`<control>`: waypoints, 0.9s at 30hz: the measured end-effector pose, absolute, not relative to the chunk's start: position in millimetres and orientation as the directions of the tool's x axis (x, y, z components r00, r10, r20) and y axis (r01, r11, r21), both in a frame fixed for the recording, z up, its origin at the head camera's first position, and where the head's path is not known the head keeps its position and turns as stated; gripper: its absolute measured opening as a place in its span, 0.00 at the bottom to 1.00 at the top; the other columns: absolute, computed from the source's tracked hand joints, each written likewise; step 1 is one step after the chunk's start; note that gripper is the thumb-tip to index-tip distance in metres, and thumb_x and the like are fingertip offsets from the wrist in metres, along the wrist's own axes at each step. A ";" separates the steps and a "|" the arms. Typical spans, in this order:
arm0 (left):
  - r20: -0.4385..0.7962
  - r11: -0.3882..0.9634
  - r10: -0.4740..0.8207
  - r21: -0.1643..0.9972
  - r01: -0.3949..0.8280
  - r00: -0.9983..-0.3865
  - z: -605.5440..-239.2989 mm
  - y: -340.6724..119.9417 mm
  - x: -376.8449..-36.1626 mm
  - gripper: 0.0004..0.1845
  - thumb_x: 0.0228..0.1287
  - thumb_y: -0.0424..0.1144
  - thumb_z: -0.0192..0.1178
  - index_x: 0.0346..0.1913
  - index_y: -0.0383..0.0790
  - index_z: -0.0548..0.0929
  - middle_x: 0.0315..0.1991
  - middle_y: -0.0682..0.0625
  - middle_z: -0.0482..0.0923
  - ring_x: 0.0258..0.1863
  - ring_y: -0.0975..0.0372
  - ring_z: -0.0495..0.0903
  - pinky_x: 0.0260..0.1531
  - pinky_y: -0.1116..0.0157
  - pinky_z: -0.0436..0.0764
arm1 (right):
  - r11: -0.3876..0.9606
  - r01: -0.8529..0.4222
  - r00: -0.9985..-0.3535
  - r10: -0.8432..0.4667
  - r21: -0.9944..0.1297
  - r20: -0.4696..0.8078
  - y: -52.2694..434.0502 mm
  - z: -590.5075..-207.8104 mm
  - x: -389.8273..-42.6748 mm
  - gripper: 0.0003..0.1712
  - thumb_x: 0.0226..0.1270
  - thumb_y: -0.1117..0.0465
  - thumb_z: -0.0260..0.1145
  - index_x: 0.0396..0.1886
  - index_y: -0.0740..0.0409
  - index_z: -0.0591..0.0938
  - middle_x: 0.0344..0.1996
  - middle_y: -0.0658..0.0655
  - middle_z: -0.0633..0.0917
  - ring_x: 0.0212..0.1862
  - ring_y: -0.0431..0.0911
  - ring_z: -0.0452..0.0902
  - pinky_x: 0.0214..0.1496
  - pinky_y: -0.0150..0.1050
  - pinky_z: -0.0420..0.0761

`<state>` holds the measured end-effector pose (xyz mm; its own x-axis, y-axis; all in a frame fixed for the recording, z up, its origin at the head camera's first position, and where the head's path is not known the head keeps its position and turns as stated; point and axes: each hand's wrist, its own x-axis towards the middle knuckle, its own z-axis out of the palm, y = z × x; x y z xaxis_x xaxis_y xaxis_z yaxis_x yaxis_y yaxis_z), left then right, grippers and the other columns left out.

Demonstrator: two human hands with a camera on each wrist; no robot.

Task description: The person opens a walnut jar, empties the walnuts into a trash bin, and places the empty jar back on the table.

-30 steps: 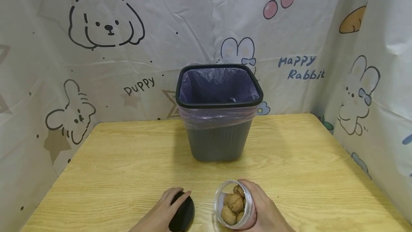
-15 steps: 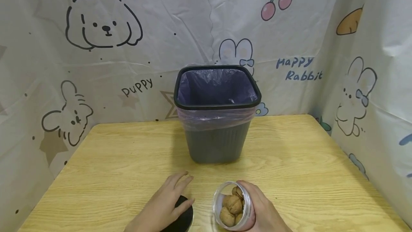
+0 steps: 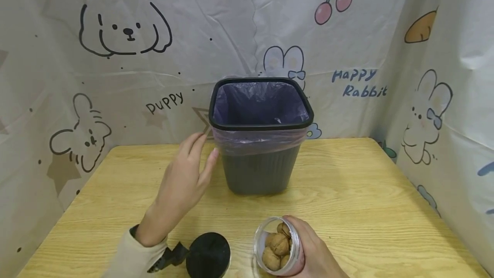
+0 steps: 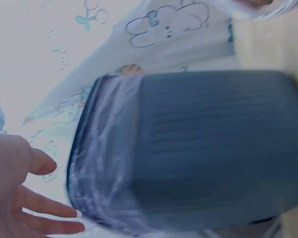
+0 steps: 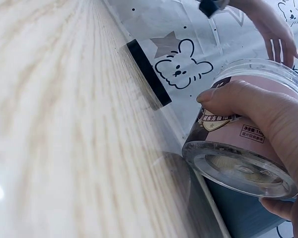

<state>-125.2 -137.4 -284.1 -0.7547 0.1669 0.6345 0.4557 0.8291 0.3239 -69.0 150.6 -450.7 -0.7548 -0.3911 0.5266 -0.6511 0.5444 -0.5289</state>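
My right hand (image 3: 318, 250) grips a clear plastic jar (image 5: 236, 134) with a pink label. Several walnuts (image 3: 278, 246) show through its open mouth, which tilts toward the head camera. Just left of the jar, a round black lid (image 3: 208, 254) lies on the table, untouched. Fingers extended and holding nothing, my left hand (image 3: 181, 179) is raised beside the left side of a grey trash bin (image 3: 258, 175). In the left wrist view its fingertips come close to the bin's rim (image 4: 72, 163).
The bin stands upright near the back of the wooden table (image 3: 347, 196), lined with a purple plastic bag (image 3: 262, 138) folded over its rim. A printed curtain (image 3: 216, 25) hangs behind and along both sides. A dark strap (image 3: 170, 256) hangs at the left wrist.
My left hand has let go of the black lid and moved forward and up to the bin's left side. The right hand and jar have stayed nearly where they were.
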 end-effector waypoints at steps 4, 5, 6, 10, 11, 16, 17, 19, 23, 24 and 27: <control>0.584 0.854 0.153 0.328 0.404 -0.797 -259.6 -140.5 -137.7 0.31 0.75 0.48 0.47 0.65 0.21 0.66 0.65 0.30 0.63 0.66 0.42 0.62 0.64 0.46 0.63 | 0.545 -0.639 -0.767 -0.389 -0.543 0.511 150.3 -450.0 -69.0 0.65 0.29 0.32 0.81 0.69 0.53 0.66 0.62 0.46 0.72 0.58 0.45 0.74 0.52 0.46 0.79; 0.562 0.859 0.155 0.329 0.391 -0.812 -254.3 -140.9 -141.2 0.33 0.76 0.50 0.45 0.66 0.21 0.64 0.67 0.29 0.61 0.68 0.41 0.60 0.66 0.47 0.60 | 0.546 -0.633 -0.772 -0.388 -0.549 0.503 150.2 -449.8 -68.8 0.65 0.28 0.32 0.81 0.69 0.53 0.66 0.62 0.46 0.72 0.58 0.44 0.73 0.53 0.46 0.79; 0.536 0.865 0.156 0.331 0.377 -0.829 -249.3 -141.3 -144.5 0.35 0.76 0.52 0.43 0.67 0.20 0.62 0.68 0.28 0.59 0.69 0.41 0.57 0.67 0.47 0.58 | 0.548 -0.631 -0.773 -0.389 -0.549 0.500 150.3 -449.7 -68.8 0.65 0.28 0.32 0.81 0.69 0.54 0.67 0.62 0.46 0.72 0.58 0.44 0.73 0.53 0.46 0.79; 0.428 0.885 0.165 0.333 0.325 -0.889 -231.9 -139.7 -158.2 0.42 0.76 0.58 0.34 0.69 0.17 0.54 0.71 0.26 0.49 0.73 0.40 0.47 0.70 0.48 0.48 | 0.543 -0.631 -0.775 -0.401 -0.554 0.489 150.7 -448.4 -68.7 0.66 0.28 0.36 0.83 0.69 0.56 0.66 0.61 0.49 0.72 0.58 0.46 0.73 0.53 0.47 0.79; 0.400 0.892 0.167 0.327 0.311 -0.901 -228.2 -138.3 -161.6 0.43 0.76 0.59 0.33 0.69 0.17 0.53 0.72 0.26 0.46 0.73 0.41 0.45 0.71 0.49 0.46 | 0.542 -0.632 -0.774 -0.404 -0.555 0.487 151.0 -448.2 -68.7 0.66 0.28 0.37 0.84 0.69 0.56 0.65 0.61 0.49 0.72 0.58 0.47 0.73 0.54 0.47 0.79; 0.274 0.930 0.156 0.283 0.235 -0.949 -215.9 -129.6 -179.0 0.47 0.74 0.63 0.29 0.70 0.17 0.47 0.72 0.26 0.39 0.73 0.40 0.36 0.71 0.50 0.41 | 0.529 -0.634 -0.773 -0.414 -0.564 0.481 151.1 -447.5 -68.9 0.65 0.30 0.40 0.84 0.70 0.53 0.63 0.61 0.51 0.72 0.58 0.48 0.73 0.55 0.46 0.77; 0.246 0.934 0.151 0.281 0.220 -0.957 -214.6 -127.8 -182.1 0.47 0.74 0.63 0.29 0.71 0.18 0.46 0.73 0.26 0.38 0.74 0.41 0.35 0.71 0.50 0.40 | 0.529 -0.633 -0.774 -0.413 -0.566 0.479 151.0 -447.5 -68.8 0.65 0.30 0.40 0.84 0.70 0.53 0.63 0.61 0.51 0.72 0.58 0.48 0.73 0.55 0.46 0.77; 0.189 0.937 0.146 0.287 0.197 -0.971 -213.9 -124.6 -188.2 0.47 0.74 0.63 0.30 0.71 0.19 0.44 0.73 0.27 0.35 0.74 0.42 0.32 0.72 0.51 0.40 | 0.530 -0.628 -0.778 -0.412 -0.569 0.475 150.6 -447.5 -68.2 0.65 0.29 0.39 0.84 0.70 0.53 0.64 0.61 0.51 0.72 0.58 0.48 0.73 0.55 0.46 0.77; 0.099 0.923 0.145 0.344 0.171 -0.984 -214.6 -119.1 -197.3 0.44 0.75 0.59 0.32 0.72 0.20 0.39 0.74 0.28 0.33 0.74 0.43 0.30 0.72 0.52 0.40 | 0.541 -0.629 -0.777 -0.409 -0.558 0.479 150.5 -448.2 -67.4 0.65 0.29 0.37 0.83 0.70 0.53 0.64 0.61 0.50 0.72 0.58 0.48 0.73 0.54 0.48 0.78; 0.087 0.920 0.145 0.355 0.167 -0.986 -215.0 -117.9 -198.6 0.44 0.76 0.58 0.33 0.72 0.20 0.39 0.74 0.28 0.32 0.74 0.43 0.30 0.72 0.52 0.40 | 0.544 -0.630 -0.776 -0.410 -0.554 0.479 150.6 -448.4 -67.5 0.65 0.30 0.36 0.83 0.70 0.53 0.64 0.61 0.51 0.72 0.58 0.48 0.73 0.54 0.48 0.78; 0.067 0.912 0.136 0.382 0.151 -0.988 -215.3 -114.4 -200.1 0.42 0.76 0.56 0.33 0.72 0.21 0.37 0.74 0.29 0.31 0.74 0.44 0.29 0.72 0.52 0.40 | 0.550 -0.639 -0.767 -0.412 -0.537 0.491 151.4 -449.0 -68.4 0.65 0.30 0.35 0.82 0.70 0.54 0.64 0.61 0.51 0.72 0.57 0.49 0.74 0.53 0.49 0.79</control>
<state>-200.1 -114.4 -215.3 -0.9884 0.1359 0.0671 0.1513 0.9118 0.3818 -68.4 151.4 -449.0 -0.7675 -0.4116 0.4915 -0.6392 0.5501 -0.5374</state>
